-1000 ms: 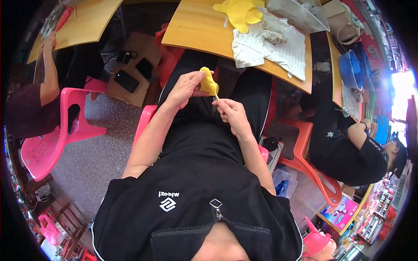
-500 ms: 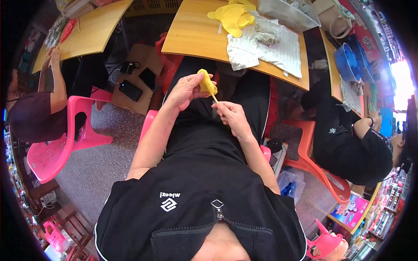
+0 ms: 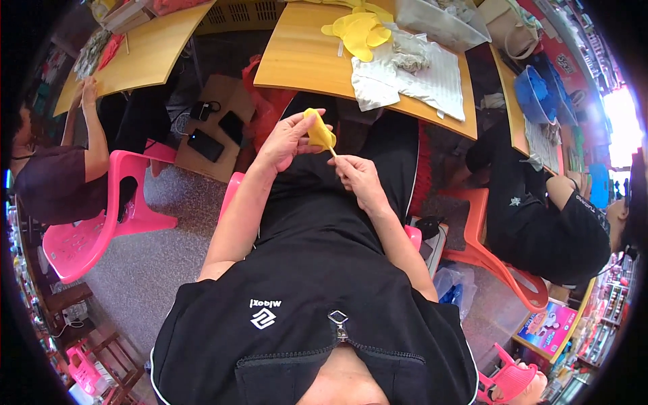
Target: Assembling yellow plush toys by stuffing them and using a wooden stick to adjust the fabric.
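Note:
Over my lap, my left hand [image 3: 290, 140] grips a small yellow fabric piece [image 3: 320, 131] between thumb and fingers. A thin wooden stick [image 3: 333, 152] runs into the lower end of that piece; how far it goes inside is hidden. The stick's other end is pinched by my right hand [image 3: 360, 178], just below and to the right. More yellow fabric pieces [image 3: 361, 34] lie in a loose pile on the table ahead, beside a white striped cloth [image 3: 432, 84] with a crumpled greyish cloth [image 3: 410, 54] on it.
The wooden table [image 3: 297, 57] edge is just beyond my hands. A clear plastic bin [image 3: 442, 23] stands at its back. Co-workers sit either side, on a pink chair [image 3: 111, 216] at left and an orange chair [image 3: 479, 236] at right. Blue baskets [image 3: 538, 94] stand on the right table.
The yellow piece has turned slightly and spread wider in my left hand, and less of the stick shows. Both hands stay in nearly the same place.

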Demonstrator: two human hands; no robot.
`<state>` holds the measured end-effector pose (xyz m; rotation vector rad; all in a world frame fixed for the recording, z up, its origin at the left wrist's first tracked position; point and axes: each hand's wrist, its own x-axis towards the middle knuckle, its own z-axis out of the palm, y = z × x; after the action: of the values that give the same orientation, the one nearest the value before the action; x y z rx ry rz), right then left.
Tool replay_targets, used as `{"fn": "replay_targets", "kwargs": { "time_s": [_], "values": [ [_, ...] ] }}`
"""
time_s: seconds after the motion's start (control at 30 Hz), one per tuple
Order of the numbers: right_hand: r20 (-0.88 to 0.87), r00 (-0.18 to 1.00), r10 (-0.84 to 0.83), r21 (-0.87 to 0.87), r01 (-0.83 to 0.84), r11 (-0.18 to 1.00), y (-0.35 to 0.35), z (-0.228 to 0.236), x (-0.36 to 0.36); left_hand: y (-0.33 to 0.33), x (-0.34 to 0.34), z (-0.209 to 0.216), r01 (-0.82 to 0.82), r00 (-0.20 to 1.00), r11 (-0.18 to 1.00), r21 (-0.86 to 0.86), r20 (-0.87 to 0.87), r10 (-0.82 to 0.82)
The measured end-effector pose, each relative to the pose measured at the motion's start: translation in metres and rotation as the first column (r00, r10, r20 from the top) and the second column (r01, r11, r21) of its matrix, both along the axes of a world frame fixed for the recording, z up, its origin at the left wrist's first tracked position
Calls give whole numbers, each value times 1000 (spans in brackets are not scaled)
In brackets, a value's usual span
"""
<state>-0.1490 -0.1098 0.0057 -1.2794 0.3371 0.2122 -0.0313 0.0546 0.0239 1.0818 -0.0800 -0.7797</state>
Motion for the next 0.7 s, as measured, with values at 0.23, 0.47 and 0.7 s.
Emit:
{"fn": "replay_targets", "kwargs": {
  "time_s": [0.23,0.47,0.7],
  "values": [
    [36,999,-8,-53,10,999,0,-8,11,-4,6,-10,-16,997,998,-67,-74,11],
    [-192,979,-63,246,110,963,3,1,24,-23,7,2,-155,968,900,-408,-247,55],
    [-178,983,37,149,-10,989,-10,-2,36,-22,12,8,-142,987,972,-185,-101,125]
  ]
}}
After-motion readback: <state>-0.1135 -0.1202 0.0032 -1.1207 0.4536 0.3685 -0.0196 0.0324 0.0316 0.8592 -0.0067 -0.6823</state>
